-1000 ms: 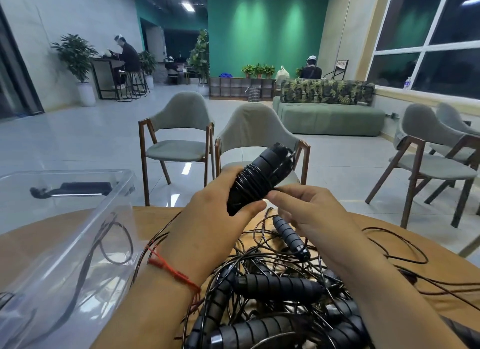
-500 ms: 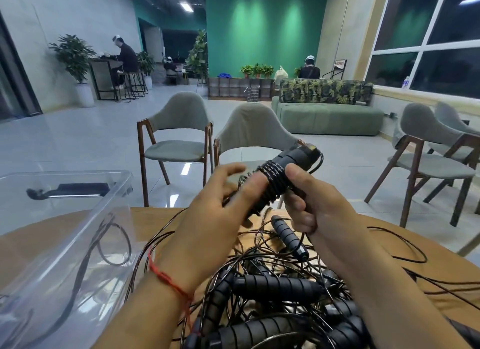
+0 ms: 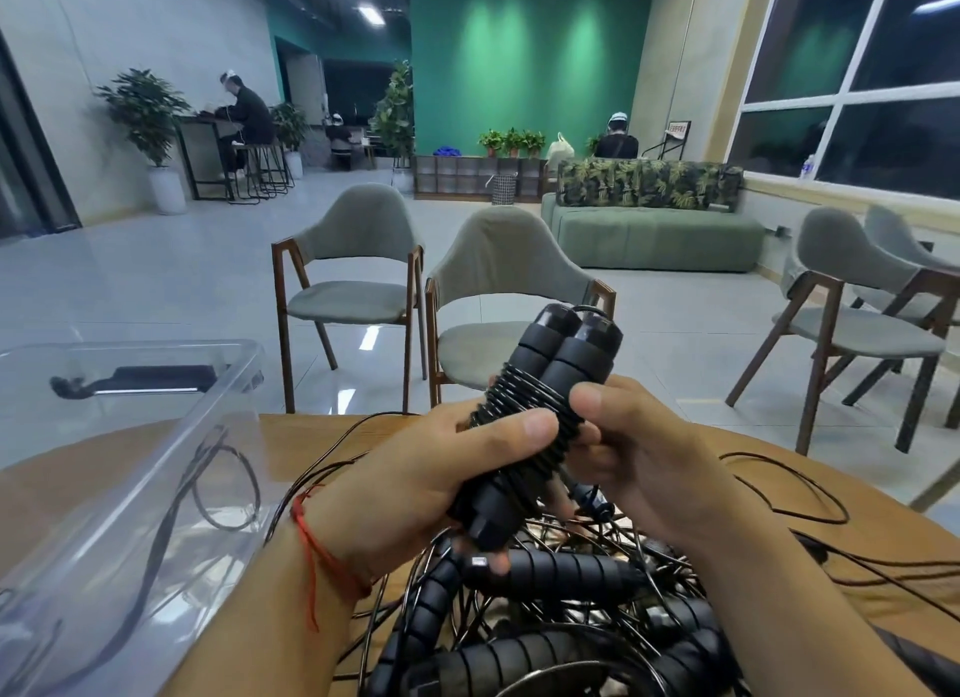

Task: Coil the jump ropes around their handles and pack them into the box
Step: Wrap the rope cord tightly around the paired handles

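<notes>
Both hands hold one coiled jump rope (image 3: pixel 540 384) above the table: two black handles side by side with thin black cord wound round their middle, top ends pointing up and away. My left hand (image 3: pixel 431 483) grips the lower part, thumb across the coils. My right hand (image 3: pixel 639 457) grips it from the right, thumb on the coils. Below lies a tangled pile of loose jump ropes (image 3: pixel 561 608) with ribbed black handles. A clear plastic box (image 3: pixel 130 488) stands at the left, tilted, with black cord showing inside.
The round wooden table (image 3: pixel 883 530) carries stray cord loops on its right side. Two grey chairs (image 3: pixel 498 291) stand just beyond the far edge, more chairs at the right. People sit far off in the room.
The bundle has swung from slanting right to nearly upright, both handle ends now showing. My left thumb has come across the coils and my right hand has closed in on them.
</notes>
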Available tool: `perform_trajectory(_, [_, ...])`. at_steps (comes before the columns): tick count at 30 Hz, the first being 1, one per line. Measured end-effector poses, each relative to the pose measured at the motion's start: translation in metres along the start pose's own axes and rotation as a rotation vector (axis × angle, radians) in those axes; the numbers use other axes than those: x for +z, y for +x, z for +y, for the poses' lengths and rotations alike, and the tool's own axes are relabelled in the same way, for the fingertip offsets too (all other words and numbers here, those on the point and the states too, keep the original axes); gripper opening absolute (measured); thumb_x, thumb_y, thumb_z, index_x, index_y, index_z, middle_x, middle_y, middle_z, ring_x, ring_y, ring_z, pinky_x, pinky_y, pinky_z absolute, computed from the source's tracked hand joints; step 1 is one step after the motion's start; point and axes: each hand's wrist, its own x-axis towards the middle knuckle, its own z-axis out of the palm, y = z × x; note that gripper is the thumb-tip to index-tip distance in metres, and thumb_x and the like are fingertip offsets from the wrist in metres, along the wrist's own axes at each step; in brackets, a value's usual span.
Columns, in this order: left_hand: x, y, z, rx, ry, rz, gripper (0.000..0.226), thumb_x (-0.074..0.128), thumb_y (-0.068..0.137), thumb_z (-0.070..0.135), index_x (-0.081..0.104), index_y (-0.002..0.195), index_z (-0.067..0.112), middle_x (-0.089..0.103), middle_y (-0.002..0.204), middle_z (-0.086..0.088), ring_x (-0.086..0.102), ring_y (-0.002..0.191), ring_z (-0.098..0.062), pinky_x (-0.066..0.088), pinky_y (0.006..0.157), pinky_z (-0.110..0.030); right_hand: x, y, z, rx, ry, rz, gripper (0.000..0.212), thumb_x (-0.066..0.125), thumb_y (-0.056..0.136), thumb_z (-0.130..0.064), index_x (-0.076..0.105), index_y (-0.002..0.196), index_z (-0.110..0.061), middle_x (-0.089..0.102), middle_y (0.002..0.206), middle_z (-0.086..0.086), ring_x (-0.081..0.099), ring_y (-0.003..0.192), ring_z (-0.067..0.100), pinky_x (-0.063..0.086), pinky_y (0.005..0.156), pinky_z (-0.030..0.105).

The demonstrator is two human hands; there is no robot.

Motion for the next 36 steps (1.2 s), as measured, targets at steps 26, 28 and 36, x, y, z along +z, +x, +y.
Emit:
perform_trajectory(26, [0.03,0.018,-0.023,0.115,1.403,0.917,0.051,0.058,0.098,0.062,0.033,0.132,0.035,0.064,0.109,0.01,0.071,0.092,-0.02,0.057,0.064,-0.036,0.034,0.008,-0.006,0.03,-0.326,0.421,0.027,0.067,0.096,-0.056,0.079,0.082,-0.036,0.062,0.059,-0.024,0.056,0.055,-0.005,0.035,0.068,0.026])
perform_trajectory(28, [0.039,0.019,-0.022,0.015,1.396,0.9,0.056,0.055,0.099,0.065,0.026,0.135,0.033,0.06,0.114,0.01,0.071,0.099,-0.02,0.054,0.071,-0.035,0.032,0.008,-0.004,0.012,-0.334,0.445,0.029,0.069,0.097,-0.052,0.081,0.087,-0.027,0.066,0.063,-0.021,0.059,0.06,-0.003,0.037,0.071,0.027])
perform_trajectory(36, [0.021,0.003,0.008,-0.019,0.419,0.48,0.044,0.053,0.082,0.089,0.058,0.103,0.05,0.075,0.092,0.001,0.074,0.072,-0.018,0.063,0.067,-0.049,0.017,0.002,-0.016,0.057,0.008,0.279,0.03,0.063,0.091,-0.058,0.079,0.079,-0.036,0.035,0.063,-0.004,0.029,0.054,0.01,0.03,0.049,0.021])
